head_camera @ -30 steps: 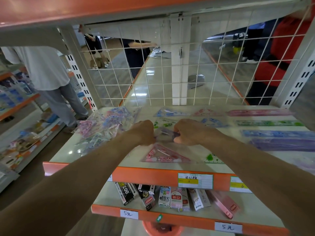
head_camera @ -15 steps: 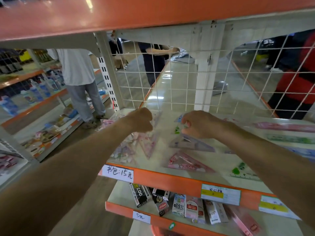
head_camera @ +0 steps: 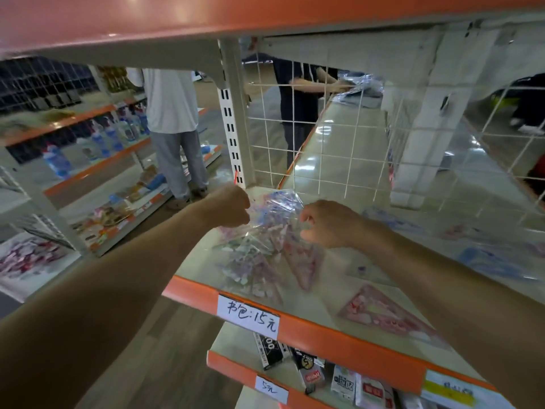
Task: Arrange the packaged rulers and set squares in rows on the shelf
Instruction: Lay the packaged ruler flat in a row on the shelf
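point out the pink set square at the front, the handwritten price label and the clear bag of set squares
pink set square (head_camera: 389,315): head view, middle of its packet.
handwritten price label (head_camera: 249,315): head view, centre of the white paper.
clear bag (head_camera: 275,209): head view, crinkled top.

Only the hands and forearms of the person are in frame; the left hand (head_camera: 228,206) and the right hand (head_camera: 327,224) are bare, as is each forearm from wrist to the picture's edge; the left forearm (head_camera: 124,284) and the right forearm (head_camera: 448,293) look broad at the lower corners and taper to narrow wrists under the wide lens; the knuckles (head_camera: 308,215) show as rounded ridges; the surfaces are smooth, the outlines slightly blurred.
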The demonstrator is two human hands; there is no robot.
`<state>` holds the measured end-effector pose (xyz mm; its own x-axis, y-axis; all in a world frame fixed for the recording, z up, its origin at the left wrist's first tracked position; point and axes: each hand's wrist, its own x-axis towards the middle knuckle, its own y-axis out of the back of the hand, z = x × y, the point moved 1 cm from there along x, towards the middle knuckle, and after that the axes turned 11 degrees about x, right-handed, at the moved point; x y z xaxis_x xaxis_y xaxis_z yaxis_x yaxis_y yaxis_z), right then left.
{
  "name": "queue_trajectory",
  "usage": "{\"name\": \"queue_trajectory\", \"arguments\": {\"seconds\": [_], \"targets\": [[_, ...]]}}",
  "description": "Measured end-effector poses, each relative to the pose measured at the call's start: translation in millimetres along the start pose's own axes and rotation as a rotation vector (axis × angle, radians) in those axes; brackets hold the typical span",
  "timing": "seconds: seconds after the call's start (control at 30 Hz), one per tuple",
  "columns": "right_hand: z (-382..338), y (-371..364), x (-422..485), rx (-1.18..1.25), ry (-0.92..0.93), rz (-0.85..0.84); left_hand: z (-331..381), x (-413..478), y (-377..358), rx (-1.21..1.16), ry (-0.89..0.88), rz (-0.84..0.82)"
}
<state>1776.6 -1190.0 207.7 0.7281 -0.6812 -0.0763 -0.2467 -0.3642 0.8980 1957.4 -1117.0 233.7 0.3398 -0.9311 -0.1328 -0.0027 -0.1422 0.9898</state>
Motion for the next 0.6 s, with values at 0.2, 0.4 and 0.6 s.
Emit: {"name": "queue_trajectory", "arguments": {"seconds": [0.2,0.4,0.6], "targets": [[-8,-9,40,-0.054,-0.045,0.021,-28,16,-8,-0.047,0.004,-0.015],[-1,-14,87,-0.053,-0.149,0.032,-51,34,-15,-0.116,0.058,-0.023],[8,-20,116,-0.019,-0.238,0.044,-40,47,-19,-0.223,0.017,-0.012]]}}
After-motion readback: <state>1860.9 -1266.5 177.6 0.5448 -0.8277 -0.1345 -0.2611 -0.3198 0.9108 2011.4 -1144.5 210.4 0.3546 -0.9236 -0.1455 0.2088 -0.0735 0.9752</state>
